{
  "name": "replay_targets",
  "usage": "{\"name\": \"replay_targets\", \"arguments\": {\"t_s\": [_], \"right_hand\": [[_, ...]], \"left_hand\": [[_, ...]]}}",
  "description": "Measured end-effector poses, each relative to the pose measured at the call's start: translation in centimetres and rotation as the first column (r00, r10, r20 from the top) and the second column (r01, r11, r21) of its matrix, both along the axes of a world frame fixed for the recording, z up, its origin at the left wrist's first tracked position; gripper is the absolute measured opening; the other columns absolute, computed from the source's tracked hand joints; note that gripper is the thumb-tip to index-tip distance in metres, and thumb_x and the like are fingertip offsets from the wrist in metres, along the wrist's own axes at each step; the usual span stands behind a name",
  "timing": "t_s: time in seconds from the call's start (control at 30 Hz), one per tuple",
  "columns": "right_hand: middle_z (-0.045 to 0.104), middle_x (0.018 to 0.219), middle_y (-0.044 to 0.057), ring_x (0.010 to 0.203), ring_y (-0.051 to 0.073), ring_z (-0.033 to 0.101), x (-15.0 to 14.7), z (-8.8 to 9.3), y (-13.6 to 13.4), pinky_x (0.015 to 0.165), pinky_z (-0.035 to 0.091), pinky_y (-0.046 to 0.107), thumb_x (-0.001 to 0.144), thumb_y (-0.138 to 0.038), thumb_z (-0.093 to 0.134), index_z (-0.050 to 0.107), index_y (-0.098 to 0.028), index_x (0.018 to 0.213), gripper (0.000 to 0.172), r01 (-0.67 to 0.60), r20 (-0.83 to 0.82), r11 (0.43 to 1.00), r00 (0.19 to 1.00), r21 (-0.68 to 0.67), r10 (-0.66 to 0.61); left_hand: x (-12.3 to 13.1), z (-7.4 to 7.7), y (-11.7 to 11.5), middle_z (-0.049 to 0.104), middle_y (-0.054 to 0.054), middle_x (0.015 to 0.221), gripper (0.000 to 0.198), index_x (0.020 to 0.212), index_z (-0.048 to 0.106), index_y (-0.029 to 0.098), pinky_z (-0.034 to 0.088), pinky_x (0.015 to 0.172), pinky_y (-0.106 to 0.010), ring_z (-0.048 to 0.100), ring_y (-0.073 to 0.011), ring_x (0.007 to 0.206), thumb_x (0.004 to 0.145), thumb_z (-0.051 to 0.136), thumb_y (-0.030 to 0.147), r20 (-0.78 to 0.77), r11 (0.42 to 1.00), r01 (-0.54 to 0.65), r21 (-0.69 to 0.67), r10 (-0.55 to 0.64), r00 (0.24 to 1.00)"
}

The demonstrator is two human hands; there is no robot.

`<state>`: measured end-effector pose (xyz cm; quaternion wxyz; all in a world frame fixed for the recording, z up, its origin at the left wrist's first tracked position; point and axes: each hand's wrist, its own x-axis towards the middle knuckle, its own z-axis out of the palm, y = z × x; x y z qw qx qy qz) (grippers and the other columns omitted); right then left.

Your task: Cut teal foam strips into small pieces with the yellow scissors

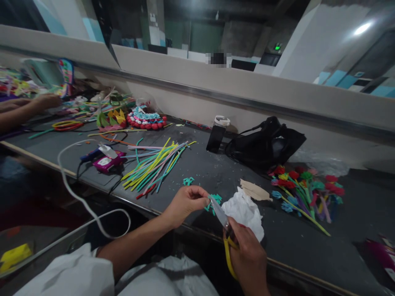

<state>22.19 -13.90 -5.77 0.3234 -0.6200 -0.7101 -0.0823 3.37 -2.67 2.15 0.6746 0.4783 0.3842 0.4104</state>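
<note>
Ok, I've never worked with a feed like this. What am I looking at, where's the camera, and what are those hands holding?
There is no machine here: one camera sits on a person's head, looking forward and down, so the two bare arms at the bottom edge are that person's own. The left hand pinches a small teal piece; the right hand grips yellow-handled scissors, blade tip at that piece. On the dark table lie crumpled white paper, a bundle of coloured sticks, a pile of small craft flowers, a black bag and more teal bits. The hand at far left belongs to someone else.
</note>
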Motion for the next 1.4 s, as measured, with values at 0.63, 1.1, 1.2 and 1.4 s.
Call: {"name": "replay_targets", "arguments": {"t_s": [0.63, 1.1, 1.2, 1.4], "right_hand": [[0.065, 0.080, -0.001, 0.044, 0.008, 0.049, -3.4, 4.6, 2.0, 0.038, 0.041, 0.020, 0.070, -0.045, 0.077, 0.053, -0.023, 0.123, 0.061, -0.231, -0.942, 0.924, 0.216, -0.306, -0.258], [0.055, 0.073, -0.006, 0.047, 0.006, 0.049, -4.5, 4.7, 2.8, 0.040, 0.044, 0.018, 0.076, -0.034, 0.075, 0.052, -0.024, 0.117, 0.048, -0.247, -0.990, 0.959, 0.043, -0.142, -0.135], [0.056, 0.070, -0.006, 0.046, 0.007, 0.048, -4.7, 5.0, 2.9, 0.041, 0.046, 0.019, 0.077, -0.036, 0.073, 0.050, -0.024, 0.117, 0.048, -0.259, -0.991, 0.956, 0.042, -0.136, -0.130], [0.063, 0.073, -0.001, 0.051, 0.012, 0.057, -3.9, 5.0, 2.4, 0.047, 0.050, 0.023, 0.080, -0.042, 0.068, 0.058, -0.019, 0.115, 0.043, -0.145, -0.883, 0.958, 0.440, -0.247, -0.162]], "left_hand": [[0.8, -0.8, -1.3, 0.058, 0.001, 0.067, 0.017, 0.069, 0.067, 0.011, 0.036, 0.065, -0.022, 0.048, -0.0103, 0.065, 0.066, 0.075, 0.026, -0.038, 0.979, 0.195, 0.063, -0.193, 0.980], [1.2, -1.2, -1.3, 0.057, 0.001, 0.065, 0.024, 0.070, 0.065, 0.011, 0.036, 0.064, -0.022, 0.048, -0.0094, 0.063, 0.064, 0.079, 0.030, 0.059, 0.986, 0.169, 0.000, -0.169, 0.984], [1.2, -1.3, -1.3, 0.057, 0.001, 0.066, 0.024, 0.070, 0.065, 0.012, 0.037, 0.064, -0.022, 0.049, -0.0094, 0.063, 0.064, 0.079, 0.030, 0.079, 0.985, 0.170, 0.007, -0.170, 0.982], [0.9, -0.7, -1.1, 0.060, 0.001, 0.064, 0.022, 0.069, 0.065, 0.012, 0.038, 0.062, -0.021, 0.050, -0.0093, 0.061, 0.062, 0.079, 0.028, 0.061, 0.994, 0.113, -0.008, -0.112, 0.992]]}}
